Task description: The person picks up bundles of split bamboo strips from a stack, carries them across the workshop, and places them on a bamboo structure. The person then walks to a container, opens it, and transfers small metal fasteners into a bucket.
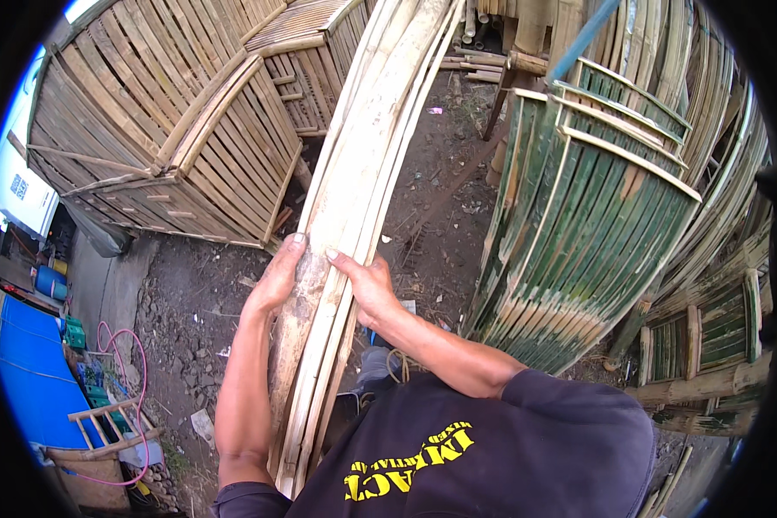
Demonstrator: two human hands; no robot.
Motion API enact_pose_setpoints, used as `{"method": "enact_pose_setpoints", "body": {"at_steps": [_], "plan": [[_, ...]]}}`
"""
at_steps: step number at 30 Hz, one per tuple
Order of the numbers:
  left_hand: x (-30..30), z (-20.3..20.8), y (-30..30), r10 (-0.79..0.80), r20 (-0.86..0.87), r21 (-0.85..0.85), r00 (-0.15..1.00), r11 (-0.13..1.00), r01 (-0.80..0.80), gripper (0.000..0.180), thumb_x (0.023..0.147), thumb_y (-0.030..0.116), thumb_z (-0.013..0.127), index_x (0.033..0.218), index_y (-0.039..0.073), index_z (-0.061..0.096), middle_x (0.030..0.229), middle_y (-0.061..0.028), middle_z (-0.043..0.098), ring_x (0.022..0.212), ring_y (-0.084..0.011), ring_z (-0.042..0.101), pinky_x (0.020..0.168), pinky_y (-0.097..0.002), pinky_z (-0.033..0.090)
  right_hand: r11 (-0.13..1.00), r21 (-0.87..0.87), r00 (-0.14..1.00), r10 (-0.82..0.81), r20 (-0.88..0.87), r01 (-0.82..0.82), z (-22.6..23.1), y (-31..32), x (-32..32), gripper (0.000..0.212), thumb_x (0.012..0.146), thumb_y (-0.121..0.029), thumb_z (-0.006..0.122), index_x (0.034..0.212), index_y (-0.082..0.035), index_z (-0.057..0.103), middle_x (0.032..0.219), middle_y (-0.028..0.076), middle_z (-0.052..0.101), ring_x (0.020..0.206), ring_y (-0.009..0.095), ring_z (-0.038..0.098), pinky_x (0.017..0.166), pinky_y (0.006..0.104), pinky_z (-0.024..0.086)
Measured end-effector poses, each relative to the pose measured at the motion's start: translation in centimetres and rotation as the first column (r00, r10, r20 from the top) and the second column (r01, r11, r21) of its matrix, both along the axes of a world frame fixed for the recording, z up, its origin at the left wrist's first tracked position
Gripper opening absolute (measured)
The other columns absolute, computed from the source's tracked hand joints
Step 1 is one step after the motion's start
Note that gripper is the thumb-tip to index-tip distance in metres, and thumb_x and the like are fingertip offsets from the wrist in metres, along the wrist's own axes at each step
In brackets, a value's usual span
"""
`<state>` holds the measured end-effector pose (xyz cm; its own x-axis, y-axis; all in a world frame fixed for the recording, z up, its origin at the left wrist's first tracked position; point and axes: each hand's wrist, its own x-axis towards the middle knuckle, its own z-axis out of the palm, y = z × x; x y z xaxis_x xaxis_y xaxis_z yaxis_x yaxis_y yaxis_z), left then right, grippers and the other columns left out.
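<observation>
While left hand [272, 281] clamps left edge of split-bamboo bundle [354, 186], right hand [371, 289] grips right edge, thumb on top, other fingers mostly hidden. Bundle slants from beside wearer's dark T-shirt [544, 432] up past top of view, above dirt ground [190, 289]. Green bamboo slat panels [596, 233] stand tilted at right; tan slatted bamboo furniture [233, 155] at left, pink hose [143, 380] near blue tarp [34, 363].

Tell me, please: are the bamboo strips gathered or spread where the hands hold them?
Gathered: the strips lie close together between the left hand and right hand.
</observation>
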<state>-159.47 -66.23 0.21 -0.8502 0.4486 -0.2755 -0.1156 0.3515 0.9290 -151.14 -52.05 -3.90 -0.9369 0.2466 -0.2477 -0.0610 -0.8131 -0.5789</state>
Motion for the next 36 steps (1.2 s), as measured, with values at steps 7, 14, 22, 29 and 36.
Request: {"method": "enact_pose_setpoints", "body": {"at_steps": [7,14,22,29,36], "plan": [[-21.2,-2.2,4.8,-0.188,0.211,0.154,0.959,0.975,0.157,0.062,0.105,0.043,0.044,0.148,-0.002,0.039,0.147,-0.0166,0.048,0.134,-0.0242,0.045,0.114,-0.0363,0.034,0.996,-0.050,0.982,-0.068,0.175,0.078,0.6,4.2,-18.6,0.042,0.089,-0.003,0.068,0.123,0.017,0.052,0.112,0.027,0.066,0.097,0.032,0.071,0.080,0.0405,0.063],[-41.8,-6.1,13.6,-0.374,0.129,0.235,0.918,0.911,0.338,0.064,0.102,0.030,0.050,0.154,0.000,0.027,0.146,-0.0178,0.048,0.132,-0.0248,0.047,0.113,-0.0357,0.036,0.997,-0.073,0.983,-0.010,0.186,0.024,-3.7,13.6,-38.8,0.044,0.091,-0.008,0.069,0.124,0.016,0.053,0.113,0.025,0.066,0.098,0.032,0.070,0.084,0.0429,0.061],[-64.2,-13.5,32.2,-0.332,0.198,0.250,0.922,0.927,0.280,0.070,0.088,0.023,0.073,0.145,-0.002,0.040,0.134,-0.0139,0.058,0.124,-0.0220,0.054,0.107,-0.0341,0.041,0.998,-0.060,0.961,0.010,0.276,0.006,-10.6,31.8,-62.3,0.044,0.093,-0.009,0.067,0.126,0.016,0.051,0.114,0.024,0.065,0.097,0.032,0.071,0.080,0.0435,0.063],[-82.6,-14.3,46.6,-0.329,0.250,0.285,0.911,0.924,0.255,0.063,0.088,0.021,0.071,0.142,0.000,0.047,0.132,-0.0121,0.060,0.124,-0.0214,0.055,0.109,-0.0335,0.039,0.996,-0.089,0.942,0.006,0.335,0.026,-11.7,46.4,-80.9,0.038,0.092,-0.007,0.066,0.123,0.013,0.056,0.112,0.023,0.067,0.096,0.033,0.071,0.081,0.0479,0.063],[-96.8,-17.8,64.1,-0.276,0.289,0.256,0.917,0.945,0.203,0.066,0.086,0.024,0.074,0.141,-0.001,0.046,0.129,-0.0129,0.061,0.119,-0.0216,0.057,0.104,-0.0346,0.044,0.985,-0.165,0.922,0.113,0.370,-0.054,-13.2,65.3,-96.0,0.040,0.090,-0.008,0.070,0.122,0.012,0.058,0.110,0.022,0.068,0.090,0.031,0.072,0.078,0.0466,0.063]]}}
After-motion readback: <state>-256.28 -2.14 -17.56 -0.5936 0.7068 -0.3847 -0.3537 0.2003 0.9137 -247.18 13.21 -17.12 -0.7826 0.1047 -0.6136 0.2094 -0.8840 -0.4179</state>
